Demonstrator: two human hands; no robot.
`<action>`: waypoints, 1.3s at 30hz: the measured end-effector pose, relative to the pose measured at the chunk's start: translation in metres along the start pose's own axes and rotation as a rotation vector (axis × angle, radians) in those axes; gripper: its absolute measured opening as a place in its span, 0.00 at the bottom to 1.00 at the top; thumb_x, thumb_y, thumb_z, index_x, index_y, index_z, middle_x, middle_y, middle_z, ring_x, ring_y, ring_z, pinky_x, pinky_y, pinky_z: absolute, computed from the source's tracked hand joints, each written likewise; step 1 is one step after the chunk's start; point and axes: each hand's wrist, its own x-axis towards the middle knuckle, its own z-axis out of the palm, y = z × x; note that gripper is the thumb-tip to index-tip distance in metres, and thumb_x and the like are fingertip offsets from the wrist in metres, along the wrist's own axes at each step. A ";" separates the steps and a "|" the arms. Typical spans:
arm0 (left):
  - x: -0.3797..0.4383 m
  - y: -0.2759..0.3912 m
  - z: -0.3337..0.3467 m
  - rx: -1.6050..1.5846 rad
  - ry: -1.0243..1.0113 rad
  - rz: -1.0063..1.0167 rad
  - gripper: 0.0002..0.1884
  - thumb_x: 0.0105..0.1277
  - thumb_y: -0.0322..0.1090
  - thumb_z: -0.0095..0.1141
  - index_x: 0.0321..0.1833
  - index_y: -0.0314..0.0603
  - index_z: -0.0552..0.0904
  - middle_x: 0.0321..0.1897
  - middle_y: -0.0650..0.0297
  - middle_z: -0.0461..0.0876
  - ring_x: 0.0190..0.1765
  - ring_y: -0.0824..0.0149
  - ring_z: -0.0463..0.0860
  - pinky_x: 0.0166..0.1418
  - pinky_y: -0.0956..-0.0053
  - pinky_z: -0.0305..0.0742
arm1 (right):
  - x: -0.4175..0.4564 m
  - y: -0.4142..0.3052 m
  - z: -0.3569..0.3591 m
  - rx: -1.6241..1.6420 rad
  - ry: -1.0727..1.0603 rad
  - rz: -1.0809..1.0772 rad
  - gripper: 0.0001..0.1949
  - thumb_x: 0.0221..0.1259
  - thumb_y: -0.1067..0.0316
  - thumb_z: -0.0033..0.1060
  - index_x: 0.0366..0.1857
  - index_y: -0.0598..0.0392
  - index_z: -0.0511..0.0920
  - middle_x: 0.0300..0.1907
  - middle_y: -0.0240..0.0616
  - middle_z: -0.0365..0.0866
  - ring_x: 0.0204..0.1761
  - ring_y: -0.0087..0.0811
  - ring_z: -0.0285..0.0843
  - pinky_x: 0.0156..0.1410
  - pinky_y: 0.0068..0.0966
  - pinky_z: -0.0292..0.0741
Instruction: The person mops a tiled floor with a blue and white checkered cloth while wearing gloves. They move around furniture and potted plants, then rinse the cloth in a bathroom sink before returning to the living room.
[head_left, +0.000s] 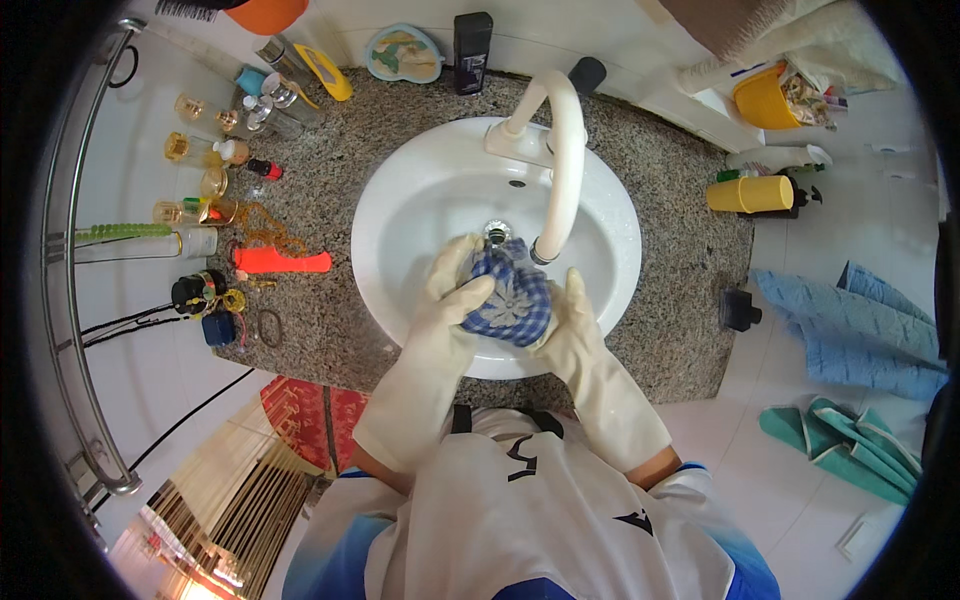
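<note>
Both of my hands wear long cream rubber gloves and meet over the front of a white oval washbasin (390, 187). Between them is a bunched blue-and-white checked cloth (517, 300) with a pale flower pattern. My left hand (455, 289) grips its left side, thumb laid over the top. The palm of my right hand (566, 322) supports the cloth from the right, its fingertips pointing up and away from it. Just beyond the cloth lies the metal drain (496, 231). A white curved faucet (568, 165) arches over the basin, its spout close to the cloth; whether water runs is unclear.
Bottles (277, 112), a red comb (281, 260) and bead strings stand or lie on the granite counter's (345, 172) left. A dark bottle (472, 56) is behind the basin. Yellow cups (750, 193) and a dark square bottle (739, 310) are at right; blue towels (855, 322) hang beyond.
</note>
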 end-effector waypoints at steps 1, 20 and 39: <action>0.000 0.008 0.019 0.203 0.071 0.066 0.34 0.67 0.20 0.60 0.78 0.31 0.70 0.75 0.50 0.75 0.75 0.58 0.76 0.83 0.61 0.67 | 0.011 0.006 -0.016 0.070 -0.120 0.090 0.50 0.66 0.31 0.66 0.78 0.63 0.62 0.73 0.56 0.73 0.70 0.49 0.78 0.74 0.48 0.80; -0.024 0.082 -0.013 0.617 0.306 0.705 0.28 0.74 0.32 0.58 0.75 0.31 0.71 0.58 0.50 0.81 0.56 0.61 0.86 0.68 0.63 0.83 | -0.011 -0.051 -0.042 -0.403 0.098 -0.405 0.08 0.69 0.67 0.69 0.46 0.53 0.81 0.38 0.28 0.84 0.35 0.16 0.77 0.41 0.17 0.78; -0.053 0.057 -0.021 0.789 0.275 0.172 0.19 0.65 0.11 0.52 0.57 0.28 0.84 0.60 0.53 0.86 0.59 0.66 0.84 0.68 0.71 0.76 | -0.071 -0.056 0.013 -1.557 0.543 -0.268 0.37 0.57 0.57 0.83 0.71 0.53 0.75 0.44 0.41 0.88 0.47 0.41 0.88 0.61 0.32 0.82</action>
